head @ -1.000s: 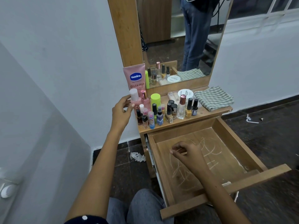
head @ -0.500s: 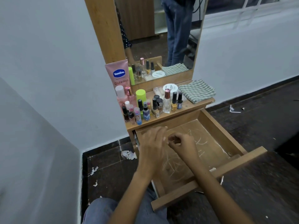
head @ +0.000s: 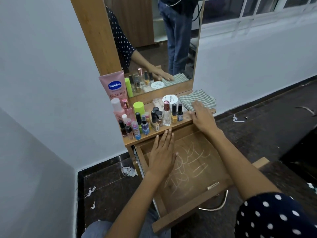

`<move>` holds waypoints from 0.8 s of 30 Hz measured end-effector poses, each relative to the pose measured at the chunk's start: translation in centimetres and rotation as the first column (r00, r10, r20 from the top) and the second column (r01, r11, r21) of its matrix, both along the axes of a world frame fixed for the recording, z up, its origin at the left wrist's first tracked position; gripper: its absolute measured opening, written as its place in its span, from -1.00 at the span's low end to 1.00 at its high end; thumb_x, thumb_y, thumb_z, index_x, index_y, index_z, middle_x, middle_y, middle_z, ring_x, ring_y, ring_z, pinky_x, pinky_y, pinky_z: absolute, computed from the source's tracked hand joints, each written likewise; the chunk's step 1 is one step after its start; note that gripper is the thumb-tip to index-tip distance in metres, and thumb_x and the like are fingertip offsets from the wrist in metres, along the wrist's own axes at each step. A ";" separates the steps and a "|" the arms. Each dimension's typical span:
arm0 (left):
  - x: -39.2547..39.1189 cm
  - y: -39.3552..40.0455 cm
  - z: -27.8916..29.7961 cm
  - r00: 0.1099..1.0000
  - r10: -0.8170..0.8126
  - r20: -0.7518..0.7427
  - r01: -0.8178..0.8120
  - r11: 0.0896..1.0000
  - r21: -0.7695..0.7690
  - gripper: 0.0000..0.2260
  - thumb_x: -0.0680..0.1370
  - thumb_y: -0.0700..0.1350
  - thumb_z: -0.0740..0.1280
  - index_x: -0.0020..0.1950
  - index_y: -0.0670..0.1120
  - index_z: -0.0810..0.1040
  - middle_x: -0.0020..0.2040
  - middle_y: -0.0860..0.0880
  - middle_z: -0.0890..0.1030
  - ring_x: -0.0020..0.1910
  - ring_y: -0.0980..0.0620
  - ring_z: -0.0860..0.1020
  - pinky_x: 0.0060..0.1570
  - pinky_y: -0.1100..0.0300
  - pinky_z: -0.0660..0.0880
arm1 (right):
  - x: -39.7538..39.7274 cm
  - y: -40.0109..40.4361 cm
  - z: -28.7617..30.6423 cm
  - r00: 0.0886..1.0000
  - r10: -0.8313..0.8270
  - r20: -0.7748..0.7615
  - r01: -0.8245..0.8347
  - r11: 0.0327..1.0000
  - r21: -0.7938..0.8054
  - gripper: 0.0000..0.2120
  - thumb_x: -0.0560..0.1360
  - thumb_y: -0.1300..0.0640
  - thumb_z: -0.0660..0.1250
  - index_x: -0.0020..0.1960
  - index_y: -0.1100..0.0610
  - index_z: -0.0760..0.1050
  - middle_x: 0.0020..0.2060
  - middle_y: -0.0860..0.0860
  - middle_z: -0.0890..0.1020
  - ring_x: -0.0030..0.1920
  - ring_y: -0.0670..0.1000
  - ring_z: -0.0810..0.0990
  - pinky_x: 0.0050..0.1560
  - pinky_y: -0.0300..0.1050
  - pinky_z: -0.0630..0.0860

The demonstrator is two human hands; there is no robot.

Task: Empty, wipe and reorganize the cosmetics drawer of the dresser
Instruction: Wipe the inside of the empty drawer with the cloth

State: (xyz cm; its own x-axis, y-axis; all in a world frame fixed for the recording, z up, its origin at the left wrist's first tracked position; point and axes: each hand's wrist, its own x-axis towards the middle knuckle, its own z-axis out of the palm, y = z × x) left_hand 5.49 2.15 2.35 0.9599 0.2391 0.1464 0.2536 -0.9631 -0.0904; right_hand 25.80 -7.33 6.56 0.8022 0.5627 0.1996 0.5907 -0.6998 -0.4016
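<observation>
The wooden drawer (head: 192, 208) is pulled out with nothing in it; its floor shows pale scribble marks. My left hand (head: 163, 153) lies flat, fingers together, over the drawer's back left part. My right hand (head: 202, 115) rests palm down on the near edge of the green checked cloth (head: 199, 98) at the right end of the dresser top (head: 171, 129). Several cosmetics stand on that top: a pink Vaseline tube (head: 115, 86), a lime-capped bottle (head: 138, 108), a clear perfume bottle (head: 166, 115), nail polishes (head: 176, 114) and a white jar (head: 169, 99).
A mirror (head: 154, 40) rises behind the dresser top and reflects a standing person's legs. White walls close in on the left and behind. Paper scraps (head: 129, 171) lie on the dark floor left of the dresser. A metal handle (head: 217, 203) hangs off the drawer front.
My right hand has left the drawer and gone up onto the checked cloth. My left hand came down from the bottles and now lies flat over the drawer.
</observation>
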 end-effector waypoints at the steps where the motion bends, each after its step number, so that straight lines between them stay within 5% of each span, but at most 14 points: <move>1: 0.0 -0.1 0.0 1.000 0.001 0.008 -0.001 1.000 -0.008 -0.41 0.56 0.13 -0.08 0.47 -0.18 0.25 0.49 -0.14 0.23 0.48 -0.03 0.16 0.41 -0.08 0.02 | 0.3 0.1 -0.2 1.000 0.010 0.014 -0.010 0.999 -0.032 -0.53 0.64 0.03 0.08 0.50 0.18 0.18 0.51 0.13 0.21 0.53 0.12 0.12 0.49 0.08 0.06; 6: 0.0 -0.5 0.5 0.999 -0.021 0.030 0.022 0.999 -0.048 -0.39 0.56 0.12 -0.22 0.53 -0.17 0.01 0.54 -0.12 -0.03 0.52 -0.03 -0.10 0.42 -0.04 -0.25 | -0.3 0.9 0.5 0.961 -0.153 0.229 0.182 0.977 -0.113 -0.59 0.59 -0.02 0.17 0.30 0.23 0.41 0.31 0.21 0.44 0.30 0.21 0.39 0.24 0.10 0.37; 9: 0.0 -0.6 0.9 0.999 -0.009 0.039 0.011 0.998 -0.064 -0.41 0.57 0.11 -0.19 0.52 -0.18 0.07 0.54 -0.12 0.02 0.52 -0.02 -0.06 0.42 -0.05 -0.23 | -0.3 1.4 1.2 0.943 -0.219 0.250 0.262 0.953 -0.154 -0.60 0.58 -0.03 0.18 0.19 0.27 0.51 0.31 0.24 0.41 0.30 0.23 0.37 0.25 0.12 0.34; 12: 0.1 -0.8 1.5 1.000 0.013 0.027 -0.011 0.996 -0.088 -0.43 0.59 0.11 -0.09 0.48 -0.18 0.24 0.50 -0.13 0.21 0.50 -0.02 0.12 0.42 -0.08 -0.10 | -0.3 1.8 1.1 0.974 -0.194 0.117 0.202 0.978 -0.059 -0.67 0.59 0.07 0.22 0.04 0.36 0.54 0.33 0.28 0.39 0.29 0.25 0.40 0.27 0.09 0.35; 14: 0.0 -0.9 2.1 0.999 0.011 0.035 -0.007 0.994 -0.113 -0.44 0.58 0.11 -0.07 0.47 -0.18 0.28 0.48 -0.13 0.26 0.50 -0.02 0.16 0.42 -0.06 -0.10 | -0.5 1.5 1.4 0.981 -0.191 0.047 0.192 0.981 -0.016 -0.73 0.60 0.13 0.20 -0.01 0.34 0.53 0.18 0.26 0.51 0.12 0.23 0.51 0.05 0.02 0.42; 19: -2.3 0.0 3.7 0.990 -0.059 0.128 0.085 0.975 -0.206 -0.52 0.66 0.08 -0.07 0.54 -0.09 0.11 0.55 -0.02 0.10 0.53 0.10 -0.03 0.41 0.16 -0.30 | -1.5 -1.9 4.3 0.960 -0.248 -0.132 0.273 0.934 0.230 -0.68 0.60 0.10 0.11 0.09 0.29 0.55 0.05 0.28 0.61 0.10 0.28 0.55 0.06 0.03 0.41; 21: -4.1 0.9 4.1 0.993 -0.062 0.101 0.084 0.968 -0.237 -0.54 0.67 0.05 -0.03 0.55 -0.06 0.07 0.55 0.02 0.05 0.53 0.13 -0.06 0.41 0.19 -0.29 | -2.9 -4.1 4.9 0.942 -0.228 -0.247 0.311 0.871 0.381 -0.62 0.57 0.00 0.13 0.04 0.29 0.56 -0.01 0.30 0.62 0.05 0.31 0.57 0.06 0.08 0.44; 24: -6.8 2.7 4.0 0.999 -0.046 0.011 0.048 0.971 -0.233 -0.54 0.66 -0.01 0.04 0.55 -0.04 0.06 0.56 0.03 0.02 0.53 0.13 -0.07 0.44 0.17 -0.23 | -5.2 -7.1 4.9 0.819 -0.095 -0.566 0.495 0.617 0.612 -0.75 0.58 0.05 0.17 -0.07 0.16 0.56 -0.04 0.21 0.64 0.00 0.22 0.62 0.09 0.11 0.53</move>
